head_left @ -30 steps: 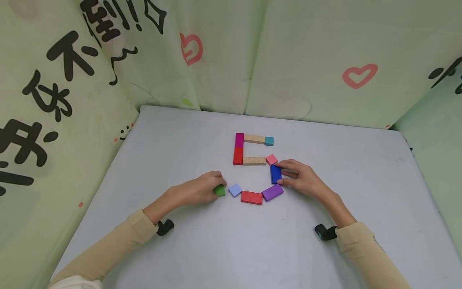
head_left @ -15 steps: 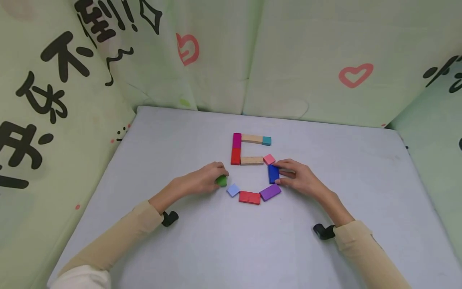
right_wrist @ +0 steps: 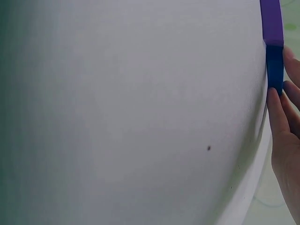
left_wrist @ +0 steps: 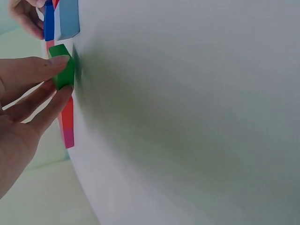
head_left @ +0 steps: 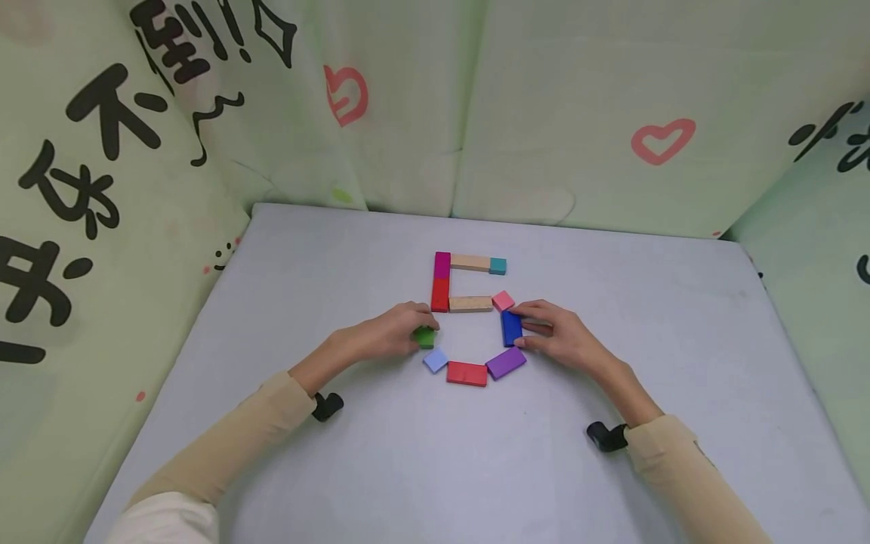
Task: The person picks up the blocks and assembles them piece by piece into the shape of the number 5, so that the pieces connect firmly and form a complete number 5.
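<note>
My left hand (head_left: 392,330) pinches a small green block (head_left: 425,338) between thumb and fingers, just above the light blue block (head_left: 436,360). In the left wrist view the thumb lies over one end of the green block (left_wrist: 63,70) and a fingertip at the other. On the right, my right hand (head_left: 559,332) grips a long dark blue block (head_left: 512,329) at its two ends. This block stands between a pink block (head_left: 503,301) and a tilted purple block (head_left: 506,363). A red block (head_left: 467,374) lies between the purple and light blue ones.
Farther back, a magenta block (head_left: 442,265) and a red block stand in line. Two wooden blocks, one of them the upper wooden block (head_left: 470,262), run right from them, the upper ending at a teal block (head_left: 498,266). A printed curtain (head_left: 544,113) borders the white table (head_left: 340,257).
My left hand has carried the green block away from me and slightly right, from left of the light blue block to beyond it. The right hand stays at the dark blue block.
</note>
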Demonstrator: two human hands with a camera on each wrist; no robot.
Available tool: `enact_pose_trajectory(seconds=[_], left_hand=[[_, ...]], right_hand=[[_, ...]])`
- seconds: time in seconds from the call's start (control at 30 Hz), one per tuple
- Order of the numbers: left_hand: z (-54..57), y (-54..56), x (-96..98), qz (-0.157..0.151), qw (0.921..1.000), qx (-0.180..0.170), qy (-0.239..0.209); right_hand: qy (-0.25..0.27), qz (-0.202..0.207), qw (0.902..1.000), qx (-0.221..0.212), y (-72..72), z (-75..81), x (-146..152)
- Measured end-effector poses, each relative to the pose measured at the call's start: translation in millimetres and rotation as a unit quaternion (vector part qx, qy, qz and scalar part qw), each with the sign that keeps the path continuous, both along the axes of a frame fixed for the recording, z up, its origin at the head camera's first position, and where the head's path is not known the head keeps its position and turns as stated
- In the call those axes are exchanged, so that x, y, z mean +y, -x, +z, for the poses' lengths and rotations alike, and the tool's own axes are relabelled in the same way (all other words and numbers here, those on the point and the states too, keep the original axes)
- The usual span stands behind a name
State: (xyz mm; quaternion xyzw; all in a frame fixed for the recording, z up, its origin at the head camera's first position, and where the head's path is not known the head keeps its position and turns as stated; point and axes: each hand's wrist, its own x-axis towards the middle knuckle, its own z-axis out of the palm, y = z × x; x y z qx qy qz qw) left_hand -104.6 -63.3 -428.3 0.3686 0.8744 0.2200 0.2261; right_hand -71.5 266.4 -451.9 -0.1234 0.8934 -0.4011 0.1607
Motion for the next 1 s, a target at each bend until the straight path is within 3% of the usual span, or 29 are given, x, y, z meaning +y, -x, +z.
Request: enact_pose_trajectory(seconds=[0.33,0.77,1.0], left_hand=[[-4.6,1.1,2.1,-0.01,0.9999,0.007,-0.01],[-3.8,-4.8,2.9,-0.002,1.0,0.001,0.002],[-6.5,-4.5,3.5,-0.002,1.0,-0.001,0.009]], right_hand=[[0.008,-0.004,0.9999,-0.008,-0.9,-1.0,-0.7],[0.0,-0.003,1.0,-0.002,-0.1,-1.9,-2.3],[0.02,-0.008,0.9996,-0.015,-1.2,-3.3,1.9]])
